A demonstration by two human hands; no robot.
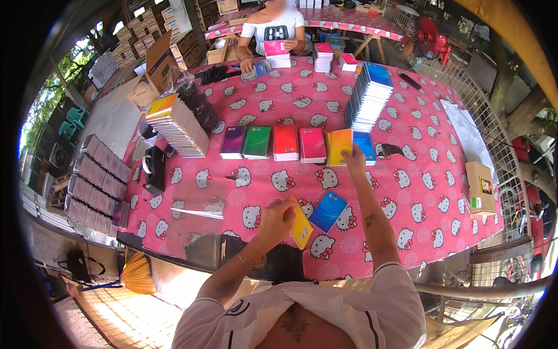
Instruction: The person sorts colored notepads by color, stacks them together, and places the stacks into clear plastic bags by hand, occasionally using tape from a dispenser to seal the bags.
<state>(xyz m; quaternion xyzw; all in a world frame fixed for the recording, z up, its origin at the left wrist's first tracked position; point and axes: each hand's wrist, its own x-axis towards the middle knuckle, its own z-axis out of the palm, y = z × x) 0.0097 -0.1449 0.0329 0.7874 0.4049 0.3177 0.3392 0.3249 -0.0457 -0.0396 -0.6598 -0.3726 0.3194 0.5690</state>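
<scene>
My left hand [280, 216] is closed on a yellow spiral notebook [301, 227], tilted close to the table's near side. Beside it a blue notebook [329, 212] lies on the cloth. Farther forward, my right hand [354, 157] grips another yellow notebook [339, 145] by its lower right corner, at the right part of a row of small notebook stacks. Left to right, the row has a purple stack [232, 140], a green stack [257, 141], a red stack [285, 141] and a pink stack [313, 143]. A blue stack [364, 144] shows partly behind my right hand.
Tall notebook piles stand at the left, yellow-topped [177, 128], and at the back right, blue-topped [369, 96]. A black tape dispenser [154, 170] and a clear plastic sheet [195, 218] lie left. A cardboard box [480, 187] sits right. A co-worker [275, 35] handles notebooks across the table.
</scene>
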